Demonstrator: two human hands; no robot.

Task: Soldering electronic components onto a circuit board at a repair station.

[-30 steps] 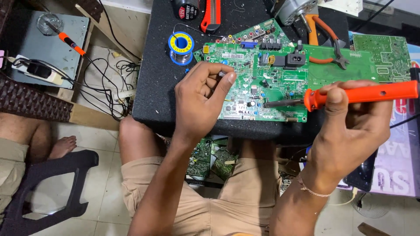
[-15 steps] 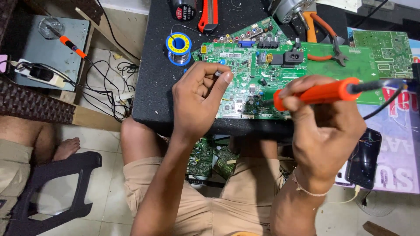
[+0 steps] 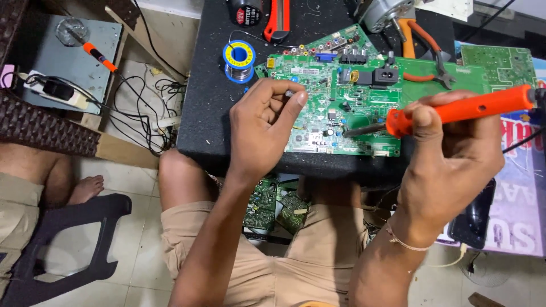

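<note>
The right hand (image 3: 449, 153) has its fingers clamped on the orange soldering iron (image 3: 460, 109). The iron's long axis runs nearly horizontal, tip pointing left over the green circuit board (image 3: 364, 108) on the black surface (image 3: 207, 113). The left hand (image 3: 261, 128) has its fingers pinched together on a small part above the board.

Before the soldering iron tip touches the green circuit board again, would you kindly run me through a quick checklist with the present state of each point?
1. Right hand grips the orange soldering iron firmly: ok.
2. Iron tip over the green circuit board, touching a joint: cannot tell.
3. Left hand pinching solder wire at the fingertips: cannot tell, too small.
4. Solder spool close by on the black table: ok.
5. Orange-handled pliers lying on the board's far edge, away from the tip: ok.
</note>
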